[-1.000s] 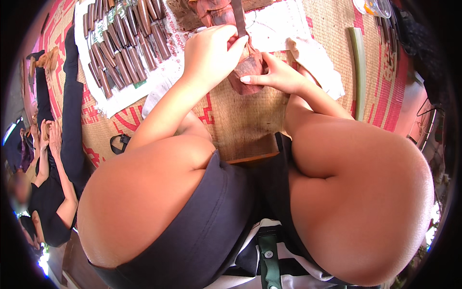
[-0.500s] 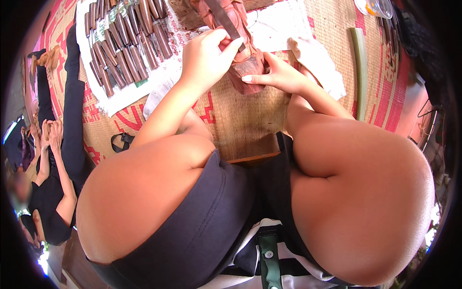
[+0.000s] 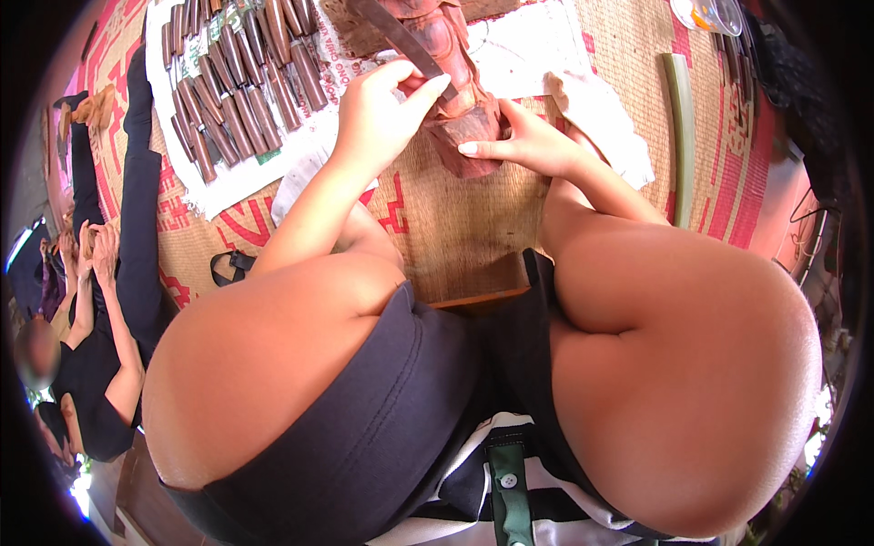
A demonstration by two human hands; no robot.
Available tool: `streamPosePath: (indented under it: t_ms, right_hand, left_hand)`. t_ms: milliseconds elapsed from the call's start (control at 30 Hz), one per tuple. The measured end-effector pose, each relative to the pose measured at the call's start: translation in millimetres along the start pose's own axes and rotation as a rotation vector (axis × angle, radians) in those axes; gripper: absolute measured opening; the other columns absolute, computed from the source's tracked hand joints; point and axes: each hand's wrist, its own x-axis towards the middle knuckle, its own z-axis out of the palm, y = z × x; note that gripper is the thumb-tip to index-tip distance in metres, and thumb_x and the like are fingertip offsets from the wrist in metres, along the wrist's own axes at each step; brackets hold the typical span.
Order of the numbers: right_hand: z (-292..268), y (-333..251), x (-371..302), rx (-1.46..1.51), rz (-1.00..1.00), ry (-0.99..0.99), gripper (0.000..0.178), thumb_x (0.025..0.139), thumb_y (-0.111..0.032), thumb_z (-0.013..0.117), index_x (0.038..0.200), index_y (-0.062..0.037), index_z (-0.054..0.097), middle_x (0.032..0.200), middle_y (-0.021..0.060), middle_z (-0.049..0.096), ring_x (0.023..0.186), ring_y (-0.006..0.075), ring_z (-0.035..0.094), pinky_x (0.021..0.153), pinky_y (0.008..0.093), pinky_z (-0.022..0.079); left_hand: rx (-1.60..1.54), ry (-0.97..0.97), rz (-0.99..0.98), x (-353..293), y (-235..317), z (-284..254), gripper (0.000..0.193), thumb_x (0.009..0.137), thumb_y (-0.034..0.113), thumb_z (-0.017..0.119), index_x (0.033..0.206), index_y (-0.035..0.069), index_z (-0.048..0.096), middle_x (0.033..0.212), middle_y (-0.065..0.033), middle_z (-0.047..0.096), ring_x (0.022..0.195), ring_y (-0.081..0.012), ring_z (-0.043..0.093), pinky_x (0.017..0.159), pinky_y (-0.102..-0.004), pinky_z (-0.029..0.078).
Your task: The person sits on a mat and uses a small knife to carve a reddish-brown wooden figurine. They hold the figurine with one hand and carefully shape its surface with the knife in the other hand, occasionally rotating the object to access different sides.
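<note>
Near the top centre lies a reddish carved wood piece (image 3: pixel 466 146), its far end cut off by the frame's edge. My right hand (image 3: pixel 537 141) grips its near end, thumb laid across the top and the other fingers round the side. Between the thumb and fingers of my left hand (image 3: pixel 378 114) is a dark flat strip (image 3: pixel 401 38); whether it is a file or folded sandpaper I cannot make out. The strip slants from upper left down onto the carving, and its lower end touches or almost touches the wood.
Rows of wooden-handled carving tools (image 3: pixel 241 96) lie on a white sack (image 3: pixel 214 196) at the left. A pale green curved strip (image 3: pixel 678 136) rests on the patterned mat (image 3: pixel 464 227). Clear plastic cups (image 3: pixel 715 14) stand far right. Another person (image 3: pixel 105 382) sits at the left.
My left hand has shifted slightly left, and the dark strip now leans further to the left across the carving. My right hand keeps its hold in the same place.
</note>
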Motion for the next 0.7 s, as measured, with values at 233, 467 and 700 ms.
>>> streamPosePath:
  t_ms: [233, 467, 700]
  right_hand:
    - [1.5, 3.8, 0.0, 0.031, -0.032, 0.005, 0.086, 0.065, -0.047, 0.076, 0.119, 0.0108, 0.041, 0.111, 0.0197, 0.055, 0.105, 0.0219, 0.053, 0.090, 0.0317, 0.042]
    - [0.6, -2.6, 0.3, 0.052, -0.031, -0.021, 0.086, 0.065, -0.045, 0.076, 0.119, 0.0112, 0.040, 0.111, 0.0192, 0.055, 0.104, 0.0212, 0.053, 0.090, 0.0310, 0.042]
    - [-0.4, 2.9, 0.2, 0.074, -0.028, -0.028, 0.087, 0.065, -0.047, 0.076, 0.119, 0.0109, 0.040, 0.111, 0.0189, 0.055, 0.104, 0.0213, 0.053, 0.090, 0.0310, 0.042]
  left_hand:
    - [-0.158, -0.046, -0.004, -1.9, -8.9, 1.8, 0.014, 0.078, 0.014, 0.068, 0.082, 0.001, 0.065, 0.071, -0.0053, 0.065, 0.064, -0.0097, 0.058, 0.060, -0.0247, 0.046]
    - [-0.169, -0.040, 0.069, -1.1, -22.5, 2.2, 0.015, 0.078, 0.013, 0.067, 0.083, -0.001, 0.064, 0.074, -0.0063, 0.064, 0.066, -0.0119, 0.059, 0.061, -0.0265, 0.047]
    - [-0.077, -0.070, 0.107, 2.7, -11.0, -2.2, 0.014, 0.076, 0.012, 0.068, 0.082, 0.000, 0.064, 0.074, -0.0074, 0.064, 0.067, -0.0152, 0.060, 0.062, -0.0269, 0.046]
